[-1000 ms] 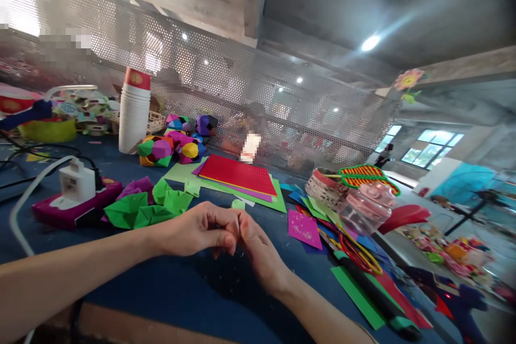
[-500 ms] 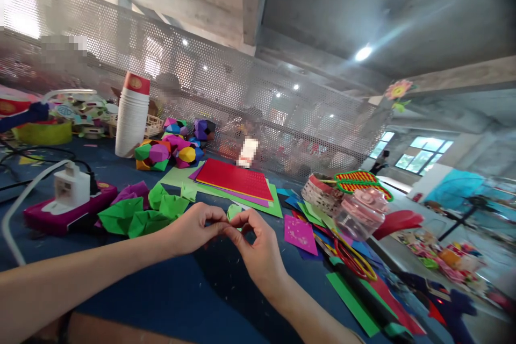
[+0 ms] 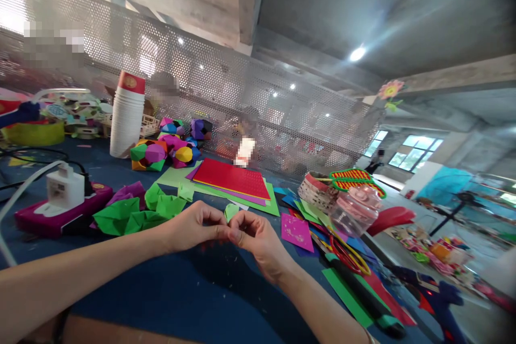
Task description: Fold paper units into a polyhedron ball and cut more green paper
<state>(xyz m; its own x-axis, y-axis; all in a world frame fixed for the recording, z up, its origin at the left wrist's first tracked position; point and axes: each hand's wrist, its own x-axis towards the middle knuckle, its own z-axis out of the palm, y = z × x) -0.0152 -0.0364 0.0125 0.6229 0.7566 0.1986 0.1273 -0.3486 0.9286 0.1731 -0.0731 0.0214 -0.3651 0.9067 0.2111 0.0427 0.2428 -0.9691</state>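
A small piece of light green folded paper (image 3: pixel 231 211) shows above my fingertips, mostly hidden behind them. My left hand (image 3: pixel 196 230) pinches at it from one side, thumb against forefinger. My right hand (image 3: pixel 260 240) is closed the same way, and the fingertips of both hands meet. Left of my hands lie several crumpled-looking folded green papers (image 3: pixel 121 216), with a purple folded paper (image 3: pixel 128 193) behind. Beyond my fingers rests a stack of coloured sheets with a red sheet (image 3: pixel 231 178) on top.
At left are a purple power strip (image 3: pixel 97 196) with a white plug and a tall stack of paper cups (image 3: pixel 127 118). Colourful folded paper balls (image 3: pixel 155 153) sit behind. Scissors (image 3: pixel 349 252), a clear bottle (image 3: pixel 355 212), a black-green tool (image 3: pixel 358 293) and a glue gun (image 3: pixel 437 293) lie right.
My right thumb and fingers have shifted slightly around the light green paper. The whole view has moved a little, so things appear farther left. Both hands stay together.
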